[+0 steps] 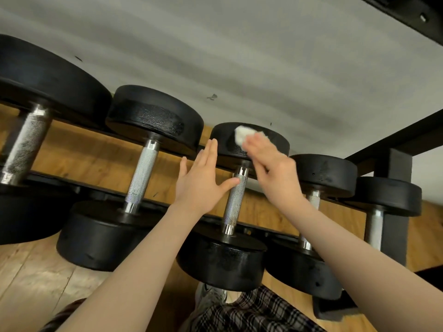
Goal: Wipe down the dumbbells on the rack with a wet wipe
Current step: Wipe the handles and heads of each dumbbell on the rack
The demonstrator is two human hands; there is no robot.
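You see black heads on every dumbbell (pixel 233 202), and their handles are silver with a fine knurled crosshatch. The wet wipe (pixel 241 136) under your right hand (pixel 271 171) is white. The rack (pixel 393 164) frame is black. The floor (pixel 36 274) is warm honey-brown wood planks. The wall (pixel 239 56) is pale grey with a few dark scuffs. Your trousers (pixel 251 312) are black-and-white plaid, and your shoe (pixel 211 295) is grey and white.
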